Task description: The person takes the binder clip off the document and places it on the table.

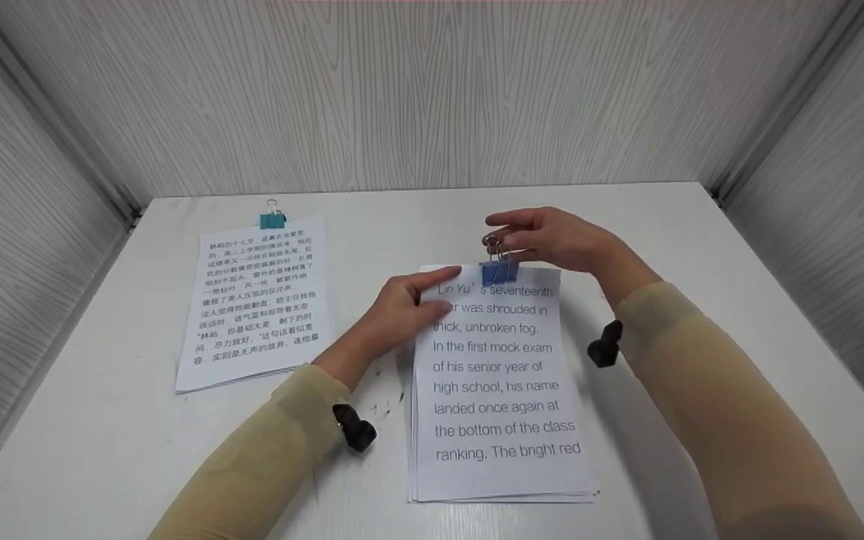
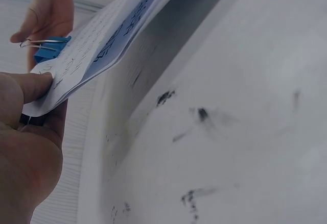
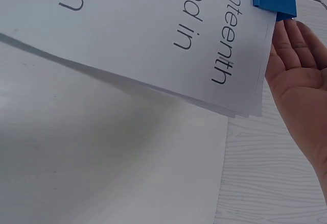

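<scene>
A stack of printed English sheets (image 1: 499, 390) has a blue binder clip (image 1: 500, 271) on its top edge, its wire handles pointing up. My left hand (image 1: 402, 304) pinches the stack's upper left corner, the thumb on the printed face and the fingers behind, as the left wrist view shows. That corner is lifted off the table there. Behind the clip is my right hand (image 1: 556, 238), its fingers loosely extended beside the handles. Seen in the right wrist view, the fingers (image 3: 294, 50) lie partly hidden behind the clip and paper.
To the left lies another stack of sheets (image 1: 256, 300) with Chinese text, held by a teal binder clip (image 1: 272, 219). The white table (image 1: 372, 232) bears dark smudges. Grey wood-grain panels (image 1: 402, 97) enclose its back and sides.
</scene>
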A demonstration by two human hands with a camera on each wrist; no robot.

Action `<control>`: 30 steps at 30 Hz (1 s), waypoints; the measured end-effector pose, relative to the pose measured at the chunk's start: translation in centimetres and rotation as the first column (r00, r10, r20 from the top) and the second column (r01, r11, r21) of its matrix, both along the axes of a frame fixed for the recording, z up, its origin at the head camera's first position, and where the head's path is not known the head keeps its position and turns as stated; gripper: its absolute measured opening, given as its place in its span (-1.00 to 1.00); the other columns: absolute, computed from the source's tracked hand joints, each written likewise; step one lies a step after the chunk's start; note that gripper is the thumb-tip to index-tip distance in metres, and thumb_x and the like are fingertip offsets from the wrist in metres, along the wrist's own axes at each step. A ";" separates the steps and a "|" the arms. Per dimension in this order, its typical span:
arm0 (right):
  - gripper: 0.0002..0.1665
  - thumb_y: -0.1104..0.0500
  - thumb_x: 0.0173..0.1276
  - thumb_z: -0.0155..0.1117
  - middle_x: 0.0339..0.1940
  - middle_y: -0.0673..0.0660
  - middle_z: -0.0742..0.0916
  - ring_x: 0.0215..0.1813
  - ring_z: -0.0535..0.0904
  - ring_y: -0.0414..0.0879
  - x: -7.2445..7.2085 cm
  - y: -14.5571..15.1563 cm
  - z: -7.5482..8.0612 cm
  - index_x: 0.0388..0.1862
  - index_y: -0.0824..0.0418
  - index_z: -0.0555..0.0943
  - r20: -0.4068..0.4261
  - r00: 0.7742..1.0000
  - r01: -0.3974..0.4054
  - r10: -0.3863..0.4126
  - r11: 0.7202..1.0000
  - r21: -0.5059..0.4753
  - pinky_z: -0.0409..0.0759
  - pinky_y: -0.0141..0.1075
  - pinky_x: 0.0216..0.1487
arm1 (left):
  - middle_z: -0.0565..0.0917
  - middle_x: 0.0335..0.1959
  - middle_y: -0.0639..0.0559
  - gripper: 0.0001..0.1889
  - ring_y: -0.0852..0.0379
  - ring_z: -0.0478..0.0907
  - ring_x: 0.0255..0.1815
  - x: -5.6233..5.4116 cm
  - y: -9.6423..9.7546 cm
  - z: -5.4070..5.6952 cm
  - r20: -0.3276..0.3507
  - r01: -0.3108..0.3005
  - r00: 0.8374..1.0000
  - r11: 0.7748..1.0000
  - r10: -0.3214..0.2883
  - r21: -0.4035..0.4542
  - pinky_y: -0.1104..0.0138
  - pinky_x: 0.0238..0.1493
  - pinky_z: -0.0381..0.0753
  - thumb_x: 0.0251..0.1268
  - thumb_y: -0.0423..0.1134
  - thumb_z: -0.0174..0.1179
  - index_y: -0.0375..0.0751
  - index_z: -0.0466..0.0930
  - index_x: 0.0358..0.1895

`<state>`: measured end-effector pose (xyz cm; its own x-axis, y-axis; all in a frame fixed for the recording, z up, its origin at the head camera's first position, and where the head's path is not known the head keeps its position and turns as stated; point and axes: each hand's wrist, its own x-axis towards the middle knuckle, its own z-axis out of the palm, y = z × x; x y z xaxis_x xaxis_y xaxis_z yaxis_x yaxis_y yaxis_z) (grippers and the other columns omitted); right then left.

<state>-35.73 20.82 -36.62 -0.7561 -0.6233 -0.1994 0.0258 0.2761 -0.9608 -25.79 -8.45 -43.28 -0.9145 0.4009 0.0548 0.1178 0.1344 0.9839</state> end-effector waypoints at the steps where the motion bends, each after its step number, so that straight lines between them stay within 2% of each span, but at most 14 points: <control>1: -0.33 0.24 0.59 0.31 0.41 0.28 0.64 0.42 0.58 0.07 0.0 0.0 0.1 0.61 0.20 0.41 0.006 1.000 -0.001 0.001 1.000 -0.012 0.49 -0.09 0.47 | 0.75 0.19 0.00 -0.43 -0.05 0.81 -0.16 0.0 0.0 0.0 -0.005 0.000 1.000 1.000 0.000 0.004 0.30 -0.15 0.74 0.49 -0.38 0.28 0.12 0.56 0.49; 9: -0.31 0.31 0.52 0.36 0.45 0.23 0.63 0.47 0.55 0.02 0.2 0.0 -0.1 0.58 0.32 0.43 0.034 0.999 0.002 -0.001 1.000 -0.019 0.50 -0.19 0.46 | 0.75 0.18 -0.01 -0.42 -0.06 0.83 -0.21 0.1 0.0 0.1 0.029 0.009 1.000 1.000 -0.010 0.028 0.30 -0.20 0.75 0.51 -0.38 0.28 0.14 0.55 0.51; 14: -0.36 0.28 0.52 0.38 0.39 0.22 0.67 0.42 0.59 0.01 0.6 -0.2 0.1 0.53 0.34 0.49 0.012 0.999 0.030 -0.030 1.000 -0.003 0.51 -0.19 0.45 | 0.76 0.17 0.00 -0.42 -0.06 0.82 -0.20 0.1 0.1 0.1 0.035 0.008 0.999 1.000 -0.009 0.027 0.31 -0.21 0.75 0.51 -0.37 0.28 0.15 0.54 0.51; 23: -0.43 0.19 0.55 0.39 0.34 0.20 0.70 0.37 0.63 0.01 1.0 -0.6 0.3 0.48 0.25 0.56 -0.073 0.994 0.082 -0.080 0.996 0.025 0.50 -0.14 0.46 | 0.77 0.15 -0.03 -0.42 -0.05 0.82 -0.21 0.0 0.3 -0.2 0.038 -0.004 0.999 1.000 0.003 0.029 0.30 -0.20 0.75 0.49 -0.40 0.28 0.11 0.55 0.51; 30: -0.45 0.06 0.60 0.33 0.36 0.10 0.70 0.38 0.63 -0.01 1.0 0.3 0.9 0.51 0.11 0.56 -0.179 0.968 0.179 -0.175 0.984 0.007 0.39 -0.08 0.56 | 0.76 0.17 -0.02 -0.41 -0.04 0.82 -0.20 0.0 0.3 -0.5 0.042 -0.017 0.999 1.000 0.016 0.020 0.31 -0.22 0.75 0.49 -0.41 0.28 0.11 0.54 0.51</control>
<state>-34.77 21.09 -35.74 -0.8785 -0.4732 -0.0657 -0.0933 0.3048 -0.9478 -25.84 -8.17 -43.82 -0.9228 0.3845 0.0244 0.0743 0.1156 0.9905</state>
